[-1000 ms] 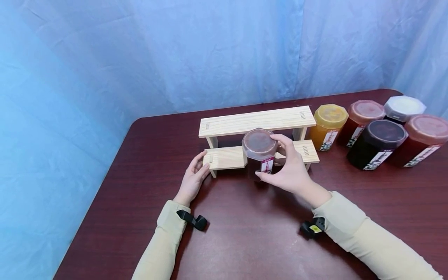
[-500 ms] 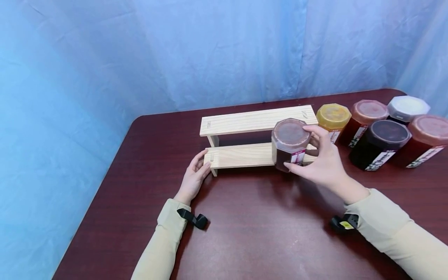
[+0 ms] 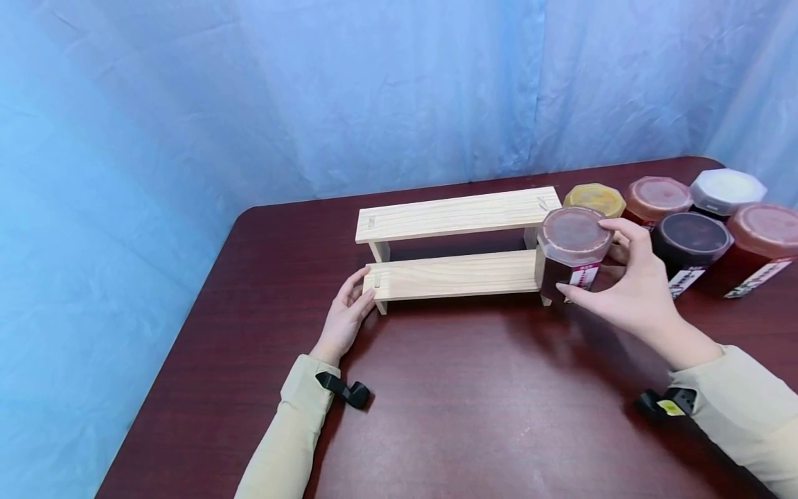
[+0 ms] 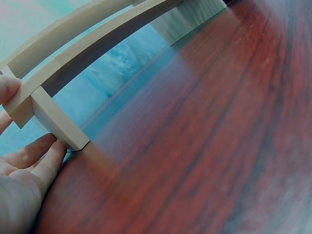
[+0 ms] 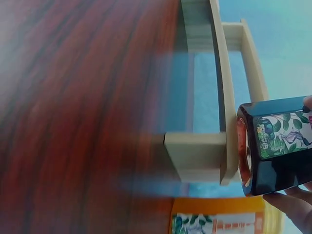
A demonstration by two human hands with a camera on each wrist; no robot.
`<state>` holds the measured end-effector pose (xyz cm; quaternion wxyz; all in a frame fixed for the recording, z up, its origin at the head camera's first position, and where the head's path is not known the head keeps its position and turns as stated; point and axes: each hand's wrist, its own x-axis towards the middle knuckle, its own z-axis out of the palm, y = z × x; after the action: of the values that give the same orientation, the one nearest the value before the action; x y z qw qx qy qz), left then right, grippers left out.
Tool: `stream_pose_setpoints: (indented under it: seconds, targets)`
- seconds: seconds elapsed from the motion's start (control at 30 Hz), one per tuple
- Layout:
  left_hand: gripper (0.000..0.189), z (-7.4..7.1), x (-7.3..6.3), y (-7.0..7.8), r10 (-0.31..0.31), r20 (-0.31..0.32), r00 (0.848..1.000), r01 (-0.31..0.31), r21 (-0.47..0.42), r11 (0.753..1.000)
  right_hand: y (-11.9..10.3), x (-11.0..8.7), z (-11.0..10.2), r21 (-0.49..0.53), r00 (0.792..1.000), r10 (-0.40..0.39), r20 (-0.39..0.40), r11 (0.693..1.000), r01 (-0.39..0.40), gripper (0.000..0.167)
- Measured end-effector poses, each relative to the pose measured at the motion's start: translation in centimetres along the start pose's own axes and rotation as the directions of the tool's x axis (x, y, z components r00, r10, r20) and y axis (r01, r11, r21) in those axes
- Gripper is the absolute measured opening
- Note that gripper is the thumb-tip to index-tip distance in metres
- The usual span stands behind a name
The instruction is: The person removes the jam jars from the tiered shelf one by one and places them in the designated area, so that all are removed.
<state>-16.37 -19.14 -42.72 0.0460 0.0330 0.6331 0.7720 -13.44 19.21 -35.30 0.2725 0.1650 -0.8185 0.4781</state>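
A dark eight-sided jar [image 3: 576, 242] with a translucent lid and a white-and-magenta label is in my right hand [image 3: 636, 298], thumb on the near side and fingers round the far side. It is held upright at the right end of the two-tier wooden rack [image 3: 455, 274], in front of a yellow jar. In the right wrist view the jar [image 5: 278, 146] shows its base beside the lower board's end; whether it touches the board I cannot tell. My left hand [image 3: 346, 315] grips the left end of the lower board. The left wrist view shows its fingers [image 4: 46, 156] against the rack's leg.
To the right of the rack stand the yellow jar [image 3: 595, 199], a red jar [image 3: 657, 194], a black jar [image 3: 692, 242], a white-lidded jar [image 3: 728, 190] and another red jar [image 3: 763, 235]. Blue curtains [image 3: 399, 90] hang behind the dark red table [image 3: 436, 395].
My right hand has carried the dark jar rightward along the lower board, from its middle to its right end. The left hand has stayed on the rack.
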Motion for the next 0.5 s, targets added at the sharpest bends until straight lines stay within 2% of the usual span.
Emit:
stream_pose_setpoints:
  seconds: [0.3, 0.5]
  targets:
    - [0.052, 0.0, 0.0, 0.0, 0.004, -0.003, 1.0, -0.004, 0.007, 1.0, 0.2, -0.4, -1.5, -0.04, 0.986, 0.158, -0.058, 0.986, -0.161, 0.1]
    - [0.052, -0.1, 0.0, 0.0, -0.014, -0.006, 1.0, 0.014, 0.037, 0.999, 0.3, -0.6, -2.4, -0.073, 0.983, 0.175, -0.06, 0.981, -0.179, 0.103]
